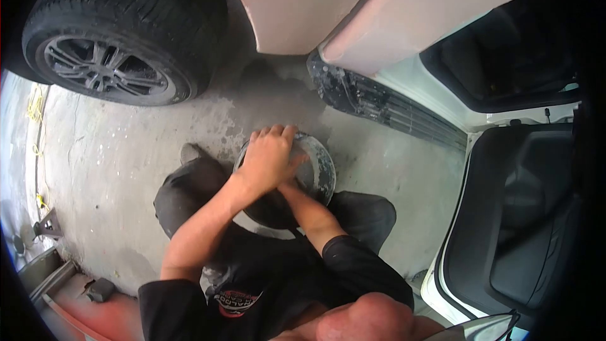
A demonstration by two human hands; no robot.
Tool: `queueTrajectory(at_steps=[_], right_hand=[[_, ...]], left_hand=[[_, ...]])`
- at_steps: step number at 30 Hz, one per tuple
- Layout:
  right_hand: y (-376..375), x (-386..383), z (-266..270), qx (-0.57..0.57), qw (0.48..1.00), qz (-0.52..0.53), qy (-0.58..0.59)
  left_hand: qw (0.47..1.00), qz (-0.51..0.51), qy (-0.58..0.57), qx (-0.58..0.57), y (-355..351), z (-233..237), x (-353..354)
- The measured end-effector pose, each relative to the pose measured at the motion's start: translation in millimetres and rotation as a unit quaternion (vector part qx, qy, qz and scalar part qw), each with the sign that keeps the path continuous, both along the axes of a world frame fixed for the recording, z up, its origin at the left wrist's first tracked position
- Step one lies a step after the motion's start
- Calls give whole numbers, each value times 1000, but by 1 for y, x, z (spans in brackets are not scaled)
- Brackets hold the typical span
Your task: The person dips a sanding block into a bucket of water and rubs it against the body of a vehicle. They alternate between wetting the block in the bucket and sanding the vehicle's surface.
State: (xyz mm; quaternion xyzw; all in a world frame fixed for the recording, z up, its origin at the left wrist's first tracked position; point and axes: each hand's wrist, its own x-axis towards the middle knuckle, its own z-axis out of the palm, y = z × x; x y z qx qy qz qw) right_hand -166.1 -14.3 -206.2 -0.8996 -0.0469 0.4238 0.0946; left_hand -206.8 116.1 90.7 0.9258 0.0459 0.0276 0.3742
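A round, dark-walled bucket (324, 170) with a pale, smeared rim stands between my knees. Over it is my left hand (268, 155), back upward, fingers side by side and thumb apart; no object shows in it. My right forearm (309, 211) reaches under the left hand, and the two overlap above the bucket. The right hand is mostly hidden and blurred there, so its fingers and anything in them cannot be made out. The bucket's contents are largely covered by my hands and arms.
A vehicle wheel (104, 66) is at upper left. Pinkish body panels (303, 3) and a dark sill step (379, 98) are ahead. An open vehicle door (524, 215) stands at right. At lower left lies a red-and-grey part (104, 316); yellow cord (36, 107) runs along the left.
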Motion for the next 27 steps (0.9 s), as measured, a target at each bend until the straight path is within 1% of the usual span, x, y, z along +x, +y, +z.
queueTrajectory(at_steps=[1,4,5,8,9,11,13,15,17,18,19,20,21,24,25,26,27], right_hand=[[0,1,-5,-5,1000,-1,0],[-1,13,-12,-3,1000,-7,17],[-5,25,-11,6,999,-9,32],[-23,51,-7,53,992,-24,107],[-34,59,-4,81,983,-38,158],[-49,66,6,122,966,-55,222],[-53,67,35,145,965,-45,212],[-57,54,76,149,980,-9,131],[-59,45,126,150,976,6,158],[-65,37,136,189,980,25,65],[-72,25,143,226,973,44,-29],[-78,17,152,262,955,64,-126],[-79,13,172,275,942,83,-174],[-73,2,239,332,883,58,-326],[-70,7,252,347,844,68,-404],[-66,20,263,360,798,78,-476],[-59,36,276,370,746,87,-546]], left_hand=[[1000,0,1,13,0,1,2],[1000,-1,11,-14,1,2,6],[1000,7,-23,-17,3,1,6],[998,35,-54,-22,10,10,10],[997,44,-70,-5,12,13,11],[995,57,-77,-25,14,15,9],[990,69,-109,-50,17,17,11],[985,87,-139,-55,20,18,12],[981,108,-151,-57,24,20,14],[976,117,-166,-74,27,20,15],[971,127,-181,-90,30,22,15],[965,136,-200,-105,34,24,17],[961,145,-191,-138,38,28,18],[945,167,-163,-230,53,42,26],[933,163,-215,-238,60,41,33],[917,165,-217,-292,64,41,39],[905,167,-233,-313,66,45,42]])
